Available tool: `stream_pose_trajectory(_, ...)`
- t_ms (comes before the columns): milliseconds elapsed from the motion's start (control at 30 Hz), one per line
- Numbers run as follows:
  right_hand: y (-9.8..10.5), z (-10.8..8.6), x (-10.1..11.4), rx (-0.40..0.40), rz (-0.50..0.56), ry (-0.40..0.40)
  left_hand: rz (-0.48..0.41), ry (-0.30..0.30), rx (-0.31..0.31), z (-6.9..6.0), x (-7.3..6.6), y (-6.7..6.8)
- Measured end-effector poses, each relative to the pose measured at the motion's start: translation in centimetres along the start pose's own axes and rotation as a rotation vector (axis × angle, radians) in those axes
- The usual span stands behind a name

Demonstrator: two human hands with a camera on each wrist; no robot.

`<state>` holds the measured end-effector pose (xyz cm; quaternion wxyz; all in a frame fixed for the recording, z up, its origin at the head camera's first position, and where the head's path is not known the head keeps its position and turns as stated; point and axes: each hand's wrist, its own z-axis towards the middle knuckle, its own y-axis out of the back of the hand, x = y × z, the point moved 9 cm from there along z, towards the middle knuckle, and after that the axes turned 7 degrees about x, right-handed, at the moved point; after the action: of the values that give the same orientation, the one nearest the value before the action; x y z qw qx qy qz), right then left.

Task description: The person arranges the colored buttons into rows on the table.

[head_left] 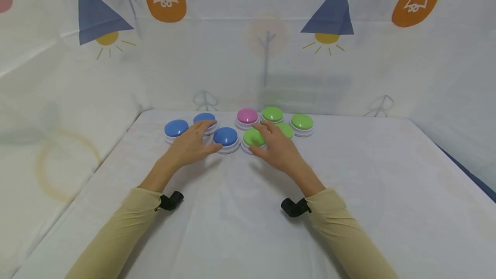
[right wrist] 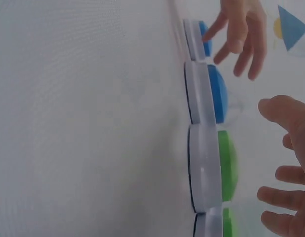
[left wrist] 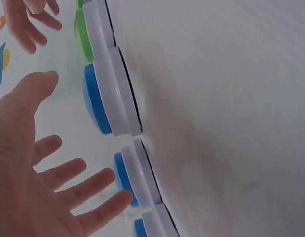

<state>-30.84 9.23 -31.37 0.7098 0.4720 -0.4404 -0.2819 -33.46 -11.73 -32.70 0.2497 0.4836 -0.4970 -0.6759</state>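
Note:
Round push buttons on white bases stand together at the table's far side. My left hand (head_left: 188, 146) hovers with spread fingers over the blue buttons, the front one (head_left: 225, 136) lying between thumb and fingers. In the left wrist view a gap shows between that hand (left wrist: 39, 173) and the near blue button (left wrist: 95, 98). My right hand (head_left: 280, 149) is held above the green buttons (head_left: 253, 137), fingers apart, partly covering another green one (head_left: 286, 130). The right wrist view shows this hand (right wrist: 290, 168) clear of the green dome (right wrist: 227, 165). Neither hand holds anything.
Behind the front buttons are a pink button (head_left: 247, 116) and a green one (head_left: 272, 114), with another green button (head_left: 302, 122) at the right. A blue button (head_left: 176, 128) stands at the left end. A printed cloth (head_left: 232, 63) hangs behind the white table (head_left: 240, 227).

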Motion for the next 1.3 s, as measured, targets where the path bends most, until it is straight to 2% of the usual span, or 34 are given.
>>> stream_pose_trajectory(200,-0.7,0.7,0.8,0.016,0.002,0.008,-0.016,0.008,0.018,0.2,-0.1,-0.2)
stream_pose_trajectory(533,-1.8,1.8,2.1,0.009,0.006,0.076,-0.02,0.025,0.046,0.6,0.1,-0.7)
stream_pose_trajectory(767,-2.8,3.1,2.6,0.035,0.055,0.058,-0.016,-0.013,0.05,1.2,-0.1,-0.9)
stream_pose_trajectory(967,-3.6,4.2,3.1,0.018,0.016,0.075,-0.007,-0.035,0.052,1.6,-0.1,-1.0)
stream_pose_trajectory(1167,-4.3,4.9,3.7,0.016,-0.042,0.081,-0.079,-0.022,0.094,1.7,0.1,-1.6)
stream_pose_trajectory(1300,-4.8,5.5,3.9,0.034,-0.081,0.064,-0.086,-0.046,0.099,2.0,-0.2,-1.9)
